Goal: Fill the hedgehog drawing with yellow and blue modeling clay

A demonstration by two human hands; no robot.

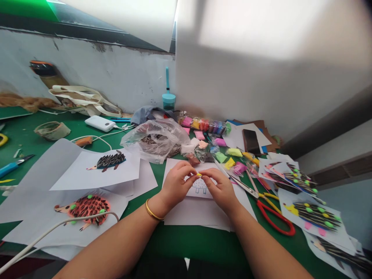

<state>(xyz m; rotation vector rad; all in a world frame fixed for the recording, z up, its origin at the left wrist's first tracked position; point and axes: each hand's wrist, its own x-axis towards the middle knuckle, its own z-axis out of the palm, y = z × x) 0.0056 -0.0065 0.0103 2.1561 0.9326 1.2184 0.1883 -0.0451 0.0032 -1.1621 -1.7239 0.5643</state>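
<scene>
Both hands meet over a white sheet (181,211) at the middle of the green table. Between their fingertips is a small piece of yellow clay (199,174). My left hand (178,185), with a gold bangle (153,210) at the wrist, pinches it from the left. My right hand (220,189) pinches it from the right. Under the hands a line drawing (200,186) of a dotted body with legs shows in part; the hands cover the rest. Just beyond lie packets of coloured clay, among them a yellow packet (229,163).
Red-and-yellow scissors (276,217) lie right of the sheet. Several seed-covered hedgehog pictures rest on both sides, one at left (90,209). A plastic bag of seeds (154,141), a phone (251,142) and a power bank (100,123) are farther back. A white cable crosses the left.
</scene>
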